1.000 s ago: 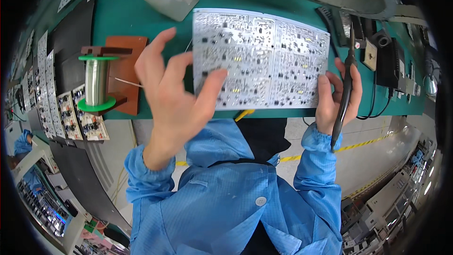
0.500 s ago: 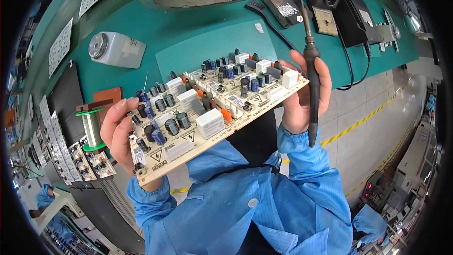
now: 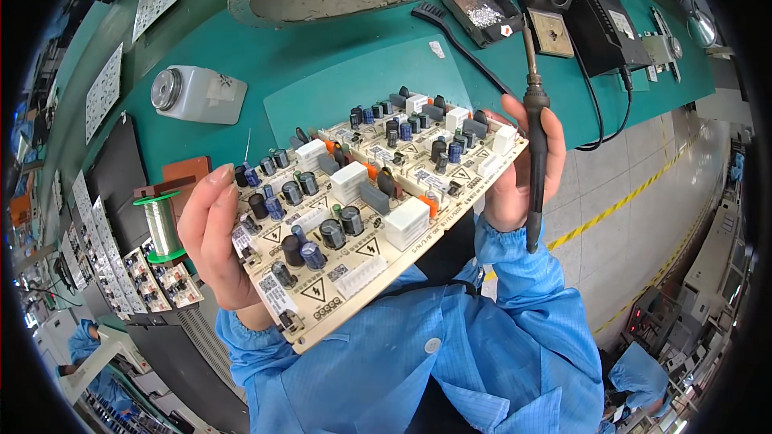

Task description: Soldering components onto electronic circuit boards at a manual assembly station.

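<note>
- The left hand (image 3: 213,233) is pinching the board (image 3: 376,221) at its left end, with fingertips pressing at the edge; the board is hiding part of this hand.
- The right hand (image 3: 523,173) is curling round the iron (image 3: 537,145) and is also supporting the board's right end; exactly how its hidden fingertips are meeting the board, I cannot tell.
- The iron is pointing its tip away from the person, its black handle crossing in front of the right hand and reaching down to the wrist.
- The board is hanging between both hands, before the person's chest, slanting, its left end sitting lower in view and its populated face showing.
- White blocks (image 3: 406,223), dark and blue capacitors (image 3: 331,233) and orange parts (image 3: 429,206) are crowding that face.
- Beyond the board, a pale green mat (image 3: 314,84) is lying on the counter (image 3: 217,48), with a white bottle (image 3: 205,96) resting to its left.
- A solder spool (image 3: 159,225) is sitting left of the left hand, near a brown stand (image 3: 185,169).
- Past the right hand, a brush (image 3: 430,13), a tray (image 3: 458,10) of pale bits, a sponge (image 3: 552,34) and a black box (image 3: 607,24) are occupying the far right.
</note>
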Tool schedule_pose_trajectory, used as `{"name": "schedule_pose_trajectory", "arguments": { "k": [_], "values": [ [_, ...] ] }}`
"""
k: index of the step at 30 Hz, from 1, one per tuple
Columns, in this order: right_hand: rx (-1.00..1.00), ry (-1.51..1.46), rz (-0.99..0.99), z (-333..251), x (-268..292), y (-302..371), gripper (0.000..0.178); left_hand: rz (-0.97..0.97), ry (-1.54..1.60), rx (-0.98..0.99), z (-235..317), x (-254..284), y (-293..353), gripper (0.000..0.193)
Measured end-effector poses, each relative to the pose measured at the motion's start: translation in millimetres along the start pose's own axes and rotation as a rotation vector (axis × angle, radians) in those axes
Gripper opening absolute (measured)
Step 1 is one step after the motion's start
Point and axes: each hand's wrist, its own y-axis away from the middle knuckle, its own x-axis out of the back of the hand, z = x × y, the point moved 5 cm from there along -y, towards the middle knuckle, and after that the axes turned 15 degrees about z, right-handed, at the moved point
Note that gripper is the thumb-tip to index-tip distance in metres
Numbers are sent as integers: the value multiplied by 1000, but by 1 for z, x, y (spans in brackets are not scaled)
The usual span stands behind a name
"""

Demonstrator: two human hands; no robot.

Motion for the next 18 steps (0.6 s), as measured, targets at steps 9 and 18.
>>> {"name": "schedule_pose_trajectory", "arguments": {
  "k": [9, 18],
  "values": [
    [-70, 0, 79, 1, -2, 4, 77, -37, 157, 100, -2, -11, -8, 39],
    [213, 7, -134, -32, -20, 7, 74, 353, 439, -104, -24, 82, -8, 41]
  ]
}}
